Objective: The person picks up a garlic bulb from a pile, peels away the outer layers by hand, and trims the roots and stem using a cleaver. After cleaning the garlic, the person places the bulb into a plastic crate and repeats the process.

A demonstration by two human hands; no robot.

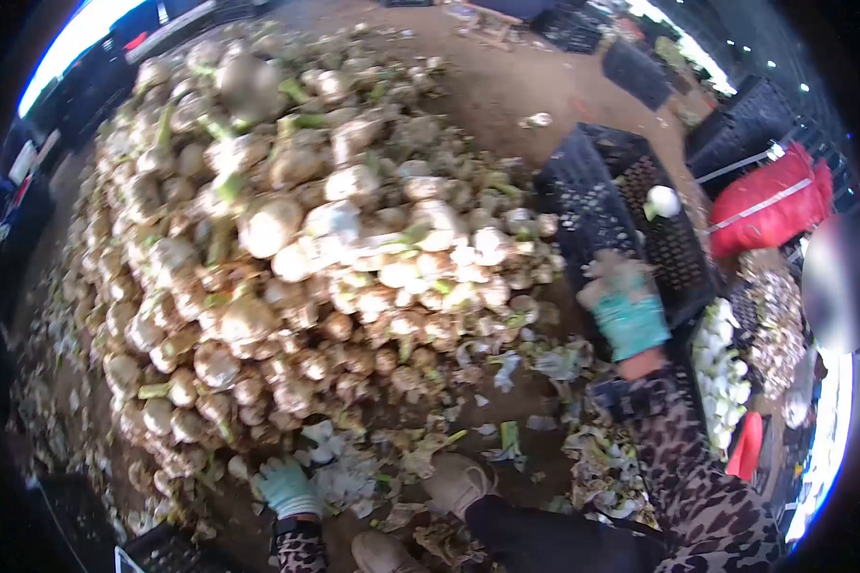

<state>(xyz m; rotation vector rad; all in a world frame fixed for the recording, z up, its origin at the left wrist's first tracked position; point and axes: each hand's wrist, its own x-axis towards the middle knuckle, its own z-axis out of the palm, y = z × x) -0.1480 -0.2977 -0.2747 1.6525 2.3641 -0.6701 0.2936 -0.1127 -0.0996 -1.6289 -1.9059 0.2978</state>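
A large heap of onions (pixel 268 224), many with roots and cut green stems, fills the left and middle of the head view. At its lower edge, my left hand (pixel 289 489), in a teal glove, reaches down with fingers stretched out beside a small onion (pixel 240 467) and loose skins. My right hand (pixel 627 304), gloved and blurred by motion, is over the near side of a black perforated crate (pixel 583 181), its dirty fingers extended. Beyond those fingers, apart from them, a clean white onion (pixel 663 201) with a green stub overlaps the crate's inside.
Peeled skins and leaf scraps (pixel 354 477) litter the ground around my shoes (pixel 457 482). To the right are a red mesh sack (pixel 772 199), a row of white onions (pixel 720 372) and a red strip (pixel 744 446). More black crates (pixel 637 74) stand farther back.
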